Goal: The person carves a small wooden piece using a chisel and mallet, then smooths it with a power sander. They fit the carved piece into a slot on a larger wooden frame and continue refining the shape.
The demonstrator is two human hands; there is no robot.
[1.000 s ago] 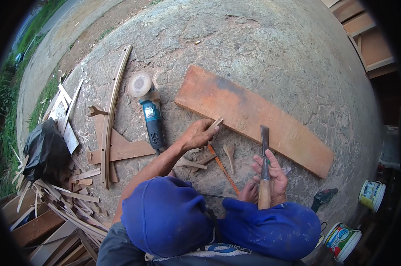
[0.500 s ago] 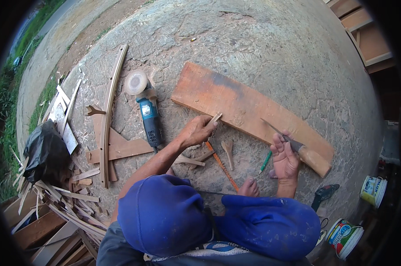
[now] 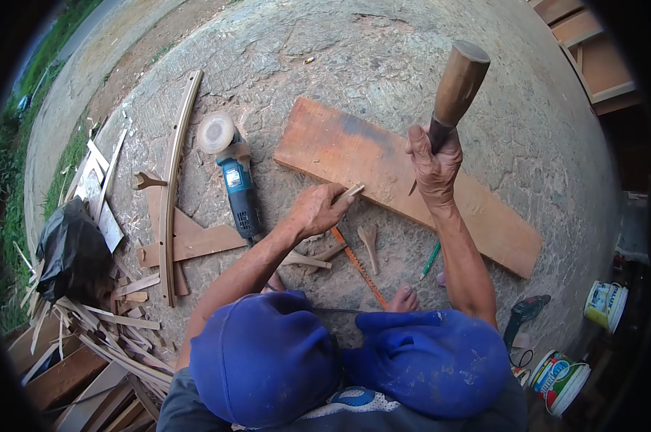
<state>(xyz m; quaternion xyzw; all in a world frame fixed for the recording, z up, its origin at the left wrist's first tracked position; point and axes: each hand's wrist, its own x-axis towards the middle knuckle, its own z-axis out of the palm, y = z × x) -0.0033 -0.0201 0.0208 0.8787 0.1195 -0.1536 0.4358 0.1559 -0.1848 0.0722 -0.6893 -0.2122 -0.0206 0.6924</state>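
Observation:
My left hand (image 3: 315, 210) is closed round a small, light wooden piece (image 3: 356, 189); its end pokes out at the near edge of a thick reddish plank (image 3: 325, 140). My right hand (image 3: 437, 164) is raised over the plank's right half, wrapped round the dark metal neck of a wooden-handled blade (image 3: 461, 85). Its thick wooden handle points up and away. Only a bit of the pointed blade shows below the hand, so its exact kind is unclear. Wood shavings lie on the plank between the hands.
Left of my left arm lie an angle grinder (image 3: 233, 187) and a long curved wooden strip (image 3: 174, 180). Nearer are a Y-shaped wooden piece (image 3: 369, 245), an orange saw blade (image 3: 359, 266) and a green pencil (image 3: 431, 259). A drill (image 3: 523, 313) and buckets (image 3: 605, 306) stand right.
My right hand has lifted the wooden-handled blade off the plank's right end, its handle swinging upward. The left hand has hardly moved.

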